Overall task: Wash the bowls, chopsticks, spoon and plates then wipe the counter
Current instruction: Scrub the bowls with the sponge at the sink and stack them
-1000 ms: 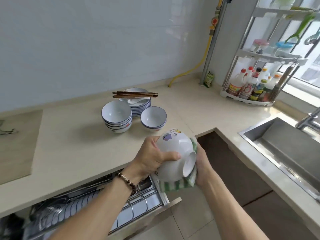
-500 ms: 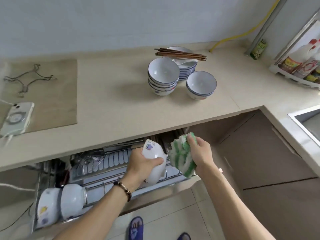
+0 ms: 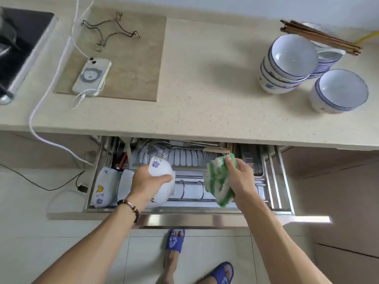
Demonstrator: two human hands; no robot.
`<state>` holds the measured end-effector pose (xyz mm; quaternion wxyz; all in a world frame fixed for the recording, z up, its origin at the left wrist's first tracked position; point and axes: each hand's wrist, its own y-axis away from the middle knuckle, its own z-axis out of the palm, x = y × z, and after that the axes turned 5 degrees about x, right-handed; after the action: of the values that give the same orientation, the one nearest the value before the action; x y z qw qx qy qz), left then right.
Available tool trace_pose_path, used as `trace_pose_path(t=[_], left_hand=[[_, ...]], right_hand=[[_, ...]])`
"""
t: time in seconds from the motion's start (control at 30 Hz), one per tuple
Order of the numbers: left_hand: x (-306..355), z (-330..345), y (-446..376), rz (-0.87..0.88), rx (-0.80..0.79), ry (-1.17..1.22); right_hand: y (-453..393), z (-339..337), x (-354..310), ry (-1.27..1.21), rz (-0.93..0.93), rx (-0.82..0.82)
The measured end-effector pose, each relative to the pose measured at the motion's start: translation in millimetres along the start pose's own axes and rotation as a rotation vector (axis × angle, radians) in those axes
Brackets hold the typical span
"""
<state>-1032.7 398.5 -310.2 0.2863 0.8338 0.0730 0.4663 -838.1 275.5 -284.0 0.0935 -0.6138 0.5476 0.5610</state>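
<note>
Bowl (image 3: 162, 177), gripped on its side by the left hand (image 3: 146, 182) over the open drawer rack (image 3: 190, 191) while the right hand (image 3: 241, 179) clutches the green cloth (image 3: 218, 181), is best lowered upright between wire dividers, beside racked bowls (image 3: 105, 186).

phone (image 3: 91, 75) charging beside wire trivet (image 3: 110, 30).

Head view, steep downward over open drawer (image 3: 184, 210), close.

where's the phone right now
In the head view the phone lies face down at upper left, on the tan mat on the counter, plugged into a white cable, right of the black cooktop.
</note>
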Motion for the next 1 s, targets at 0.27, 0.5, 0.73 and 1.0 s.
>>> trace_pose_path(t=[0.27, 0.5, 0.73, 1.0], left_hand=[[-49.0, -4.8, -43.3, -0.156, 0.044, 0.042], [-64.4, 5.3, -58.8, -0.208, 0.053, -0.037], [-74.0, 8.6, -71.4, -0.263, 0.024, -0.107], [-72.6, 14.8, -73.3, -0.319, -0.047, -0.178]], right_hand=[[-7.0, 50.2, 19.9, 0.02, 0.064, -0.071], [-17.1, 67.7, 22.2, 0.022, 0.062, -0.118], [-26.6, 77.2, 29.8, -0.038, 0.104, -0.161], [-36.6, 78.4, 30.7, -0.031, 0.11, -0.172]])
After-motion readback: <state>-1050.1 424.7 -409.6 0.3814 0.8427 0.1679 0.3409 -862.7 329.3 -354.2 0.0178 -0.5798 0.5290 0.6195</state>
